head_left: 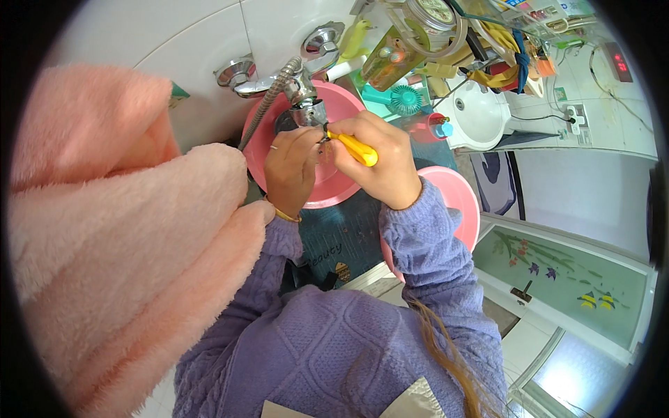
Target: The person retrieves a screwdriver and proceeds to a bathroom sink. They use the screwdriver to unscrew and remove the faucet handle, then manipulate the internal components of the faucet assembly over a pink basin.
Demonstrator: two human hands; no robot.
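Observation:
My right hand point(383, 157) is closed round a yellow-handled tool point(361, 151) that looks like a screwdriver. Its dark tip points at the underside of a chrome faucet point(300, 90), near the spout. Close beside it, my left hand point(287, 171) has its fingers bent together just below the spout. A small dark piece shows between its fingertips and the tool's tip; what it is I cannot make out. Both hands are above a pink basin point(340, 182) that stands under the faucet.
A ribbed metal hose point(268, 97) hangs left of the faucet. Pink fluffy cloth point(132, 230) fills the left side. A second pink basin point(460, 198) is by my right forearm. To the right are a green round brush point(405, 100), a pink bottle point(426, 128) and a white sink point(481, 115).

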